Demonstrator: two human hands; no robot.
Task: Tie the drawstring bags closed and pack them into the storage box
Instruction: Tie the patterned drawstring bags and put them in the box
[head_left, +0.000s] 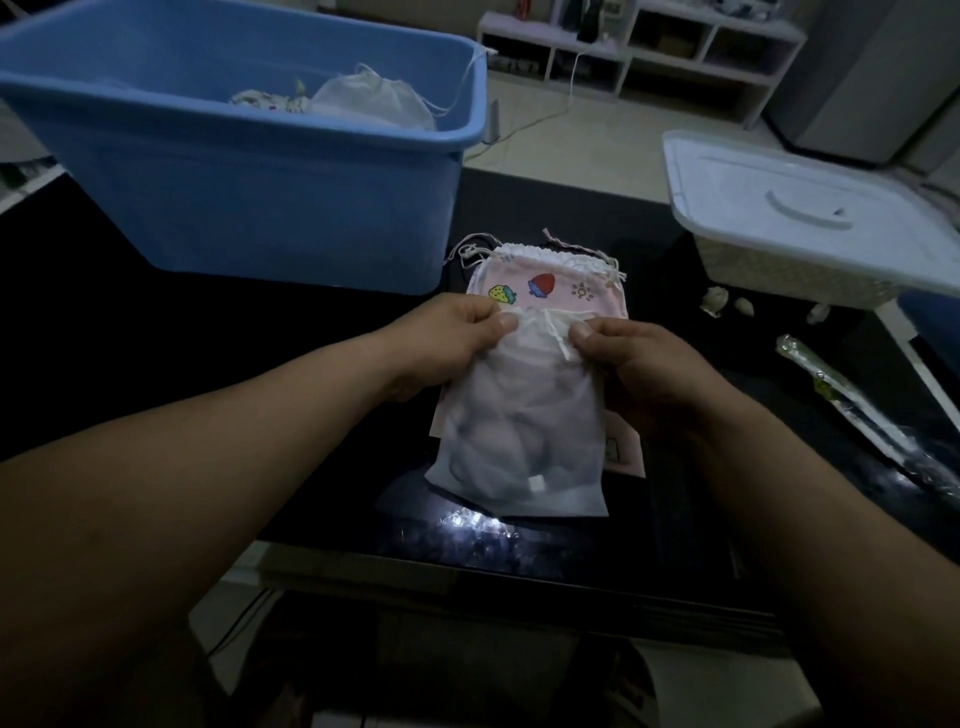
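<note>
A sheer white drawstring bag (519, 441) with soft contents hangs upright over the dark table (156, 338). My left hand (447, 338) pinches its gathered top at the left corner, and my right hand (634, 358) pinches the right corner. Its white cord (558, 340) runs loose between my thumbs. Beneath it lies a pink drawstring bag (545, 286) printed with fruit, its top gathered and cords trailing. The blue storage box (270, 208) stands at the back left and holds a white bag (374, 101) and a patterned bag (265, 98).
A white lidded basket (810, 223) sits at the right. Small shells (714, 300) lie beside it, and a long foil-wrapped roll (872, 415) lies along the right edge. White shelving (649, 47) stands on the floor beyond the table.
</note>
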